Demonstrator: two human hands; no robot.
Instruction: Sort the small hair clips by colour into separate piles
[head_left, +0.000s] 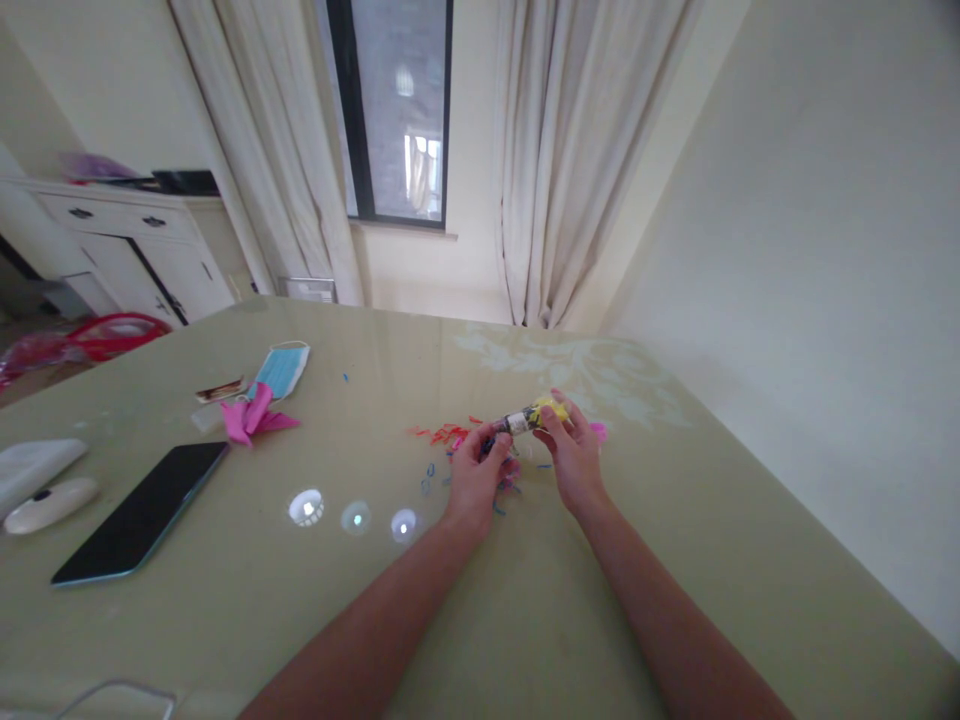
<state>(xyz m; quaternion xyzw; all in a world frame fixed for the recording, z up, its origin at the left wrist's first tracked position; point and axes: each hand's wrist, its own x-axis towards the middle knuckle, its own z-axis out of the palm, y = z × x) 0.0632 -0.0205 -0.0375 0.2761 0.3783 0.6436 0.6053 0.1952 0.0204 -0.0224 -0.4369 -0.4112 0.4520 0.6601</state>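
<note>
Between my two hands is a small labelled tube, dark at one end and yellow at the other, tilted slightly up to the right. My left hand pinches its dark left end. The fingers of my right hand close round the yellow end. Just beneath and beside them, small red bands lie scattered on the table, with a few blue bands nearer me. Something bright pink shows partly behind my right hand. What lies directly under my left hand is mostly hidden.
On the left of the glossy table are a phone, a pink folded-paper shape, a blue face mask, a white mouse and a white case. A white cable lies at the near edge. A wall borders the right.
</note>
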